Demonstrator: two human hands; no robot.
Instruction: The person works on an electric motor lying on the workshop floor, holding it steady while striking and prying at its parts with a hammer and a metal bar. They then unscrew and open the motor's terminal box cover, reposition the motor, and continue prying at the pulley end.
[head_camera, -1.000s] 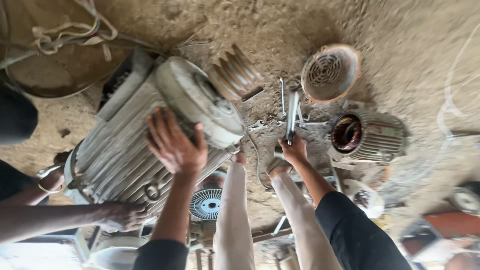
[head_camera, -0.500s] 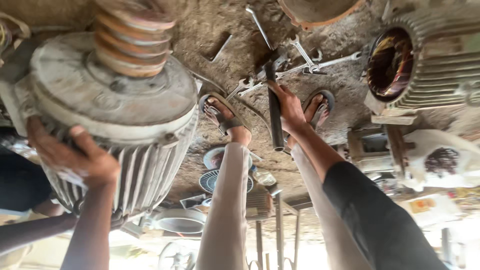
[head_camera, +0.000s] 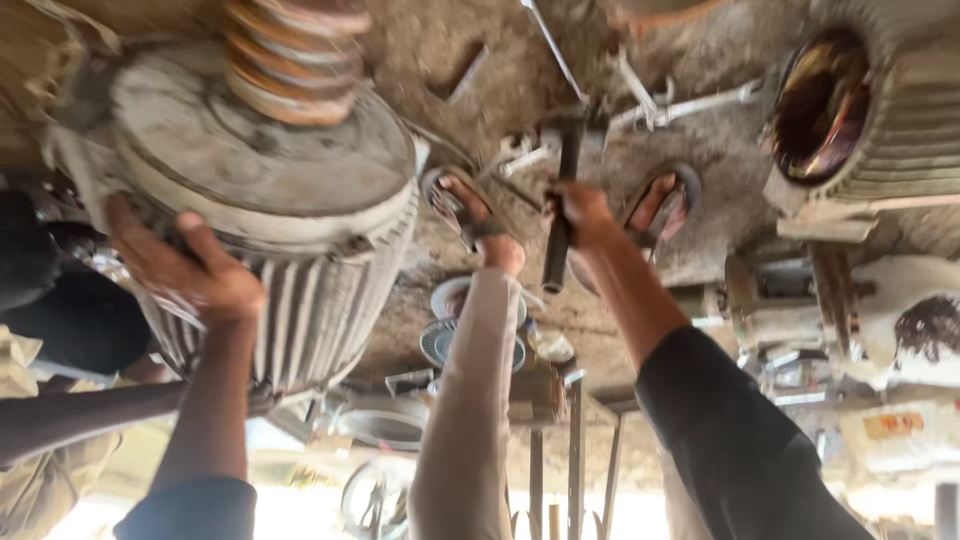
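A large grey electric motor (head_camera: 300, 280) with cooling fins and a grooved, rust-coloured pulley (head_camera: 295, 60) lies on the dirt floor at the left. My left hand (head_camera: 190, 275) presses on its finned body just behind the end cover. My right hand (head_camera: 582, 215) is closed around the dark handle of a hammer-like tool (head_camera: 558, 255), whose head (head_camera: 572, 120) points away from me. My legs in beige trousers (head_camera: 470, 400) and my sandalled feet (head_camera: 470, 215) stand between the motor and the tool.
A second motor housing (head_camera: 880, 120) with copper windings showing lies at the upper right. Wrenches and metal rods (head_camera: 690, 100) are scattered on the ground ahead. Round fan grilles (head_camera: 445, 340) lie by my leg. Another person's forearm (head_camera: 70, 420) reaches in at the lower left.
The view has swung down and closer to the big motor. My left hand has slid from the end cover onto the fins. My right hand still grips the tool, now nearer my feet.
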